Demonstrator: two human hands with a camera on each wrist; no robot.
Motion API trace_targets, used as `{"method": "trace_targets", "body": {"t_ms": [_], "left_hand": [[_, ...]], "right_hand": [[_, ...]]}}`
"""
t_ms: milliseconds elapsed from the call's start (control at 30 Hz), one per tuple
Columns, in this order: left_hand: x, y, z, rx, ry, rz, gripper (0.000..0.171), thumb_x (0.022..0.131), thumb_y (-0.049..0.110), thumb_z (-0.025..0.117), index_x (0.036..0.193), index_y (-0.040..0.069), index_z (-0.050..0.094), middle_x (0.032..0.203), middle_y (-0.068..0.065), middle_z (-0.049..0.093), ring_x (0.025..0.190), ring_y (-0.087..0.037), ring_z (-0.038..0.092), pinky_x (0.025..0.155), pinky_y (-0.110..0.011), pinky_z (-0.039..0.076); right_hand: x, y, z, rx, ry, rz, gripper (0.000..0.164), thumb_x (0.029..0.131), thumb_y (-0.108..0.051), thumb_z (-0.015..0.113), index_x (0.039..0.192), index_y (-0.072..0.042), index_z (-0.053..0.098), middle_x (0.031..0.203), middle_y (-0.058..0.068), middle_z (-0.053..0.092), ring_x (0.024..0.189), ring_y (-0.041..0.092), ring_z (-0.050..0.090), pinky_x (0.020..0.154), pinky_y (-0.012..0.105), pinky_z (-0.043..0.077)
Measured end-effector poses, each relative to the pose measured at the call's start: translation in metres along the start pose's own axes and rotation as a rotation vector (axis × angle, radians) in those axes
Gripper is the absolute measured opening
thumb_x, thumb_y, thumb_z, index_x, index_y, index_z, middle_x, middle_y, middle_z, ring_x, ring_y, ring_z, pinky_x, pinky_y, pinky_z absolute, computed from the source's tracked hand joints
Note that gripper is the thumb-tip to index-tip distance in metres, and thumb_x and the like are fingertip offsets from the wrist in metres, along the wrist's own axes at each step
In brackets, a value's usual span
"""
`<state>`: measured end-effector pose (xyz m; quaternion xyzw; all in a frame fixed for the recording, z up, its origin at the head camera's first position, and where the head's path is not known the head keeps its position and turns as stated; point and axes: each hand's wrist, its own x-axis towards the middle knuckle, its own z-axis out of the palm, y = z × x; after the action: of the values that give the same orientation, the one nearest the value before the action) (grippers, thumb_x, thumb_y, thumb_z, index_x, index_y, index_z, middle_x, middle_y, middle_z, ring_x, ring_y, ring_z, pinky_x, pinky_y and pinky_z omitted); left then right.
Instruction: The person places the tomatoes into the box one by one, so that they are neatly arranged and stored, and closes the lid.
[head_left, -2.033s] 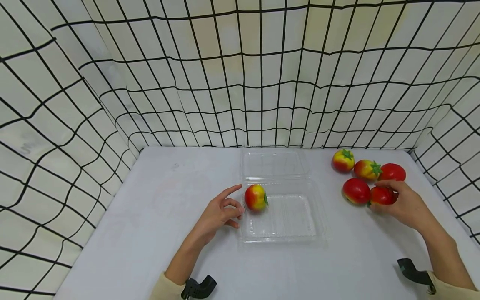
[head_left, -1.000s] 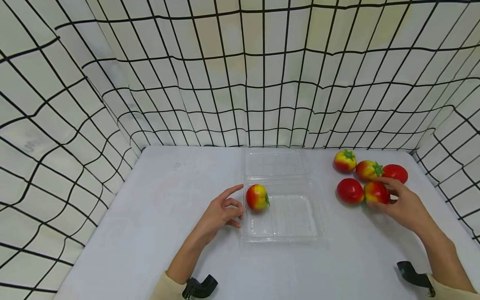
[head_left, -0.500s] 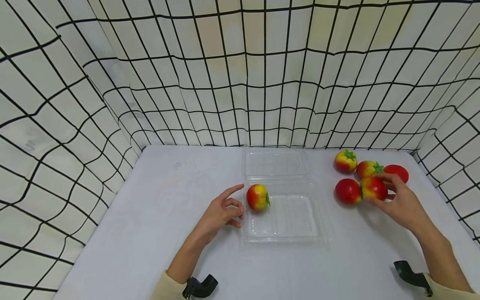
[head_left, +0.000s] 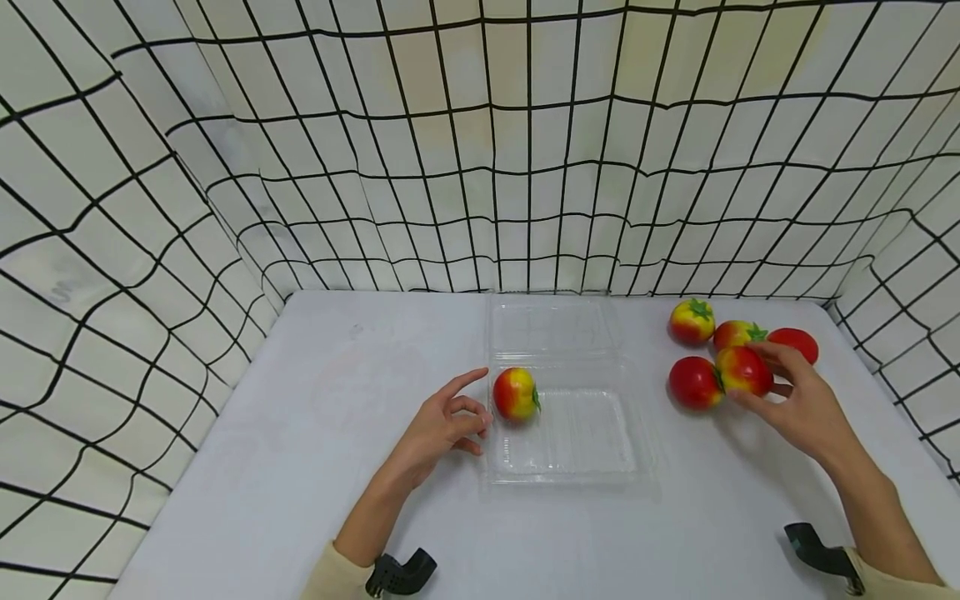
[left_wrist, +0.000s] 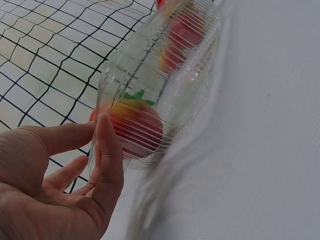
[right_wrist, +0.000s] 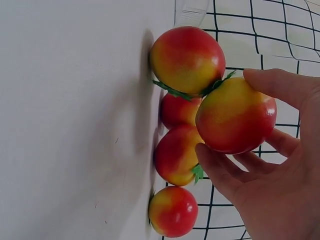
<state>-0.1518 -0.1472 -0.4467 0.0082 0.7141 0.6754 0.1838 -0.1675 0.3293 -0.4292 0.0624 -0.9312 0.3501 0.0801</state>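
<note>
A clear plastic clamshell box (head_left: 566, 433) lies with its lid (head_left: 551, 327) folded back. One red-and-yellow fruit (head_left: 515, 395) with a green leafy cap sits inside at its left end. My left hand (head_left: 444, 429) pinches the box's left rim, with fingers on both sides of the wall (left_wrist: 102, 95) in the left wrist view. At the right, my right hand (head_left: 802, 408) grips another such fruit (right_wrist: 237, 115) between thumb and fingers, raised off the table. It touches a neighbouring red fruit (head_left: 693, 383), whose leafy cap meets its own.
Behind the held fruit lie three more fruits: a yellow-red one (head_left: 692, 322), a second (head_left: 737, 335), and a red one (head_left: 797, 343). Black netting (head_left: 555, 167) over white walls surrounds the back and sides of the white table (head_left: 337, 375).
My right hand has turned the gripped fruit, lifted it and drawn it left and slightly back. The neighbouring red fruit has shifted left. My left hand and the box stay put.
</note>
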Motion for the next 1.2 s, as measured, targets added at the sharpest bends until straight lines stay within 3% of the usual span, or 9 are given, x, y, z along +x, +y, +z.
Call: {"method": "trace_targets", "body": {"t_ms": [300, 500, 767, 1067, 1100, 1200], "left_hand": [[0.002, 0.000, -0.001, -0.003, -0.006, -0.006, 0.070, 0.096, 0.006, 0.069, 0.158, 0.026, 0.043, 0.096, -0.004, 0.065, 0.081, -0.020, 0.066, 0.067, -0.031, 0.064], [0.002, 0.000, -0.001, -0.005, -0.018, 0.002, 0.072, 0.096, 0.008, 0.071, 0.159, 0.024, 0.042, 0.095, -0.003, 0.064, 0.081, -0.020, 0.065, 0.067, -0.030, 0.063], [0.000, 0.001, -0.001, -0.014, -0.010, -0.012, 0.070, 0.096, 0.007, 0.070, 0.158, 0.028, 0.044, 0.095, -0.003, 0.065, 0.082, -0.020, 0.066, 0.068, -0.031, 0.064], [0.001, 0.000, -0.001, -0.016, -0.021, 0.001, 0.071, 0.096, 0.007, 0.071, 0.158, 0.026, 0.043, 0.095, -0.003, 0.064, 0.082, -0.020, 0.065, 0.068, -0.030, 0.063], [0.001, 0.000, -0.001, -0.016, -0.025, 0.002, 0.071, 0.096, 0.008, 0.071, 0.158, 0.026, 0.043, 0.095, -0.003, 0.064, 0.082, -0.020, 0.065, 0.068, -0.030, 0.063], [0.001, 0.000, -0.001, -0.022, -0.024, 0.003, 0.072, 0.095, 0.006, 0.071, 0.158, 0.026, 0.043, 0.095, -0.002, 0.065, 0.082, -0.020, 0.066, 0.067, -0.030, 0.063]], "right_hand": [[0.001, -0.005, -0.002, 0.051, -0.008, 0.006, 0.081, 0.087, -0.007, 0.082, 0.156, -0.004, 0.039, 0.147, 0.032, 0.043, 0.124, 0.052, 0.044, 0.079, -0.008, 0.036], [0.001, -0.010, -0.002, 0.056, 0.035, 0.006, 0.086, 0.088, -0.008, 0.082, 0.160, -0.008, 0.035, 0.152, 0.030, 0.040, 0.124, 0.051, 0.044, 0.079, -0.008, 0.036], [-0.001, -0.013, -0.001, 0.062, 0.084, 0.044, 0.089, 0.087, -0.007, 0.083, 0.159, -0.006, 0.031, 0.152, 0.030, 0.039, 0.126, 0.053, 0.044, 0.076, -0.007, 0.037], [-0.002, -0.019, -0.002, 0.079, 0.049, 0.050, 0.089, 0.087, -0.014, 0.084, 0.160, -0.009, 0.032, 0.152, 0.029, 0.041, 0.124, 0.051, 0.048, 0.074, -0.003, 0.042], [-0.002, -0.019, -0.002, 0.082, 0.040, 0.048, 0.090, 0.087, -0.014, 0.084, 0.160, -0.009, 0.032, 0.152, 0.030, 0.042, 0.124, 0.050, 0.049, 0.073, -0.003, 0.042], [0.000, -0.021, 0.000, 0.103, 0.023, 0.035, 0.089, 0.088, -0.014, 0.084, 0.161, -0.011, 0.032, 0.152, 0.030, 0.043, 0.119, 0.020, 0.058, 0.074, -0.001, 0.046]]}}
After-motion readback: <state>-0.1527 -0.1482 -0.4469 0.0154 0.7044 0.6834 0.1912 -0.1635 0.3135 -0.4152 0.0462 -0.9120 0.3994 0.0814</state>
